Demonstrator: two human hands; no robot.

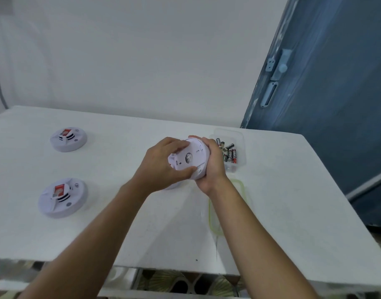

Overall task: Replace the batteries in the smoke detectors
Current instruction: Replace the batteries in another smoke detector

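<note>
I hold a white round smoke detector [192, 157] above the middle of the white table [282, 212], tilted so its back faces me. My left hand [159, 165] grips its left side, thumb along the lower rim. My right hand [213, 162] wraps round its right edge. Two more smoke detectors lie on the table's left side, one at the far left [68, 139] and one nearer [63, 197], each with a red label on top. A clear plastic box [239, 137] behind my right hand holds several black and red batteries [229, 153].
A clear lid with a green rim [242, 190] lies flat on the table under my right forearm. A blue door [325, 93] stands at the right, a white wall behind the table. Patterned floor shows below the near table edge.
</note>
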